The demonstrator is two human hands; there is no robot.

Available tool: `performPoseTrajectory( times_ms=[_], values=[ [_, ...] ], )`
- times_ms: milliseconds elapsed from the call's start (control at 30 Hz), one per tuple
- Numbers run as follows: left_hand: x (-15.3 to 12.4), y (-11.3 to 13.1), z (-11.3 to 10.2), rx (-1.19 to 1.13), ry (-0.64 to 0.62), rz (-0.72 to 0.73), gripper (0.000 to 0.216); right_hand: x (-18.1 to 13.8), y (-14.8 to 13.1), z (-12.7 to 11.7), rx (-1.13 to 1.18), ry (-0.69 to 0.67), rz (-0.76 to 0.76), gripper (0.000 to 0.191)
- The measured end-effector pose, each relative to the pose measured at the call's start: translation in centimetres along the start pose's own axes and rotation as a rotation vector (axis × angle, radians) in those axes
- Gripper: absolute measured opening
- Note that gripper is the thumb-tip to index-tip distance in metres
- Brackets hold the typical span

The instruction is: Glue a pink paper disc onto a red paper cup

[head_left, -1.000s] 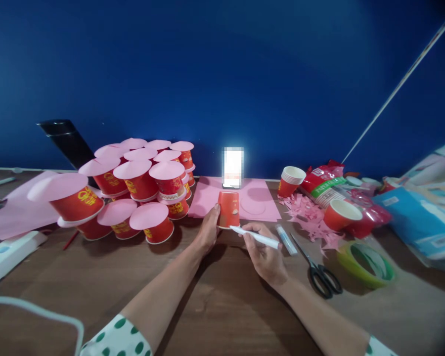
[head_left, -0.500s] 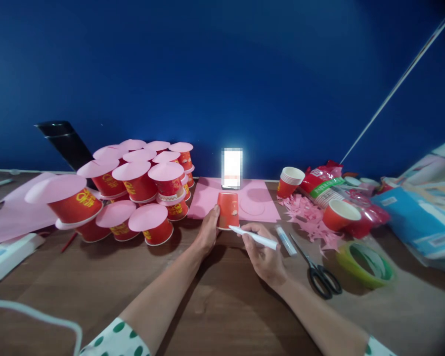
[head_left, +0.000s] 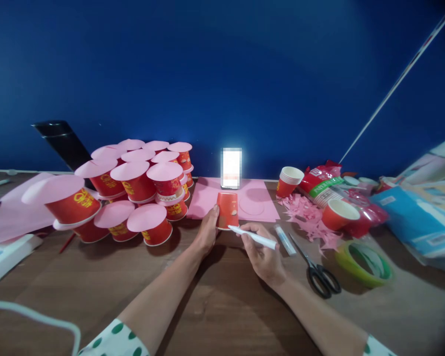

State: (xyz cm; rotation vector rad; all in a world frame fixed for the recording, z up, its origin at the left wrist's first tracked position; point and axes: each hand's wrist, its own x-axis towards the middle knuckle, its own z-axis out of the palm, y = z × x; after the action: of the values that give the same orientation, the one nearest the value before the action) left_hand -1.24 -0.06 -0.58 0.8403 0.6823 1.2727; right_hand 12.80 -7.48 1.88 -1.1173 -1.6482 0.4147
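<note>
An upside-down red paper cup (head_left: 228, 210) stands before me, its rim downward. My left hand (head_left: 207, 230) is closed around the cup's left side. A white pen (head_left: 257, 238) lies in the grip of my right hand (head_left: 260, 252), its tip at the cup's lower edge; whether it touches cannot be made out. Behind the cup lie pink paper sheets (head_left: 203, 198), one bearing a drawn circle. A lit phone (head_left: 231, 168) stands upright on them.
Stacked red cups with pink paper tops (head_left: 148, 217) crowd the left, near a power strip (head_left: 11, 262). To the right are a glue stick (head_left: 285, 241), scissors (head_left: 319, 277), green tape (head_left: 367, 264), pink scraps (head_left: 304, 215), spare cups (head_left: 289, 182) and a blue packet (head_left: 422, 217).
Almost nothing differs. The whole view has shifted very slightly, while both hands, the cup and the pen keep the same positions relative to each other.
</note>
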Motion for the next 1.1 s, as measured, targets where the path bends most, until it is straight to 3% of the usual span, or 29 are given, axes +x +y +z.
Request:
performPoseTrajectory(
  times_ms=[633, 1100],
  values=[
    [0.24, -0.42, -0.29, 0.075, 0.016, 0.043, 0.051, 0.14, -0.13, -0.20, -0.063, -0.038, -0.066, 0.011],
    [0.31, -0.42, -0.32, 0.125, 0.009, 0.050, 0.054, -0.05, 0.08, -0.13, -0.039, -0.041, -0.022, 0.010]
  ],
)
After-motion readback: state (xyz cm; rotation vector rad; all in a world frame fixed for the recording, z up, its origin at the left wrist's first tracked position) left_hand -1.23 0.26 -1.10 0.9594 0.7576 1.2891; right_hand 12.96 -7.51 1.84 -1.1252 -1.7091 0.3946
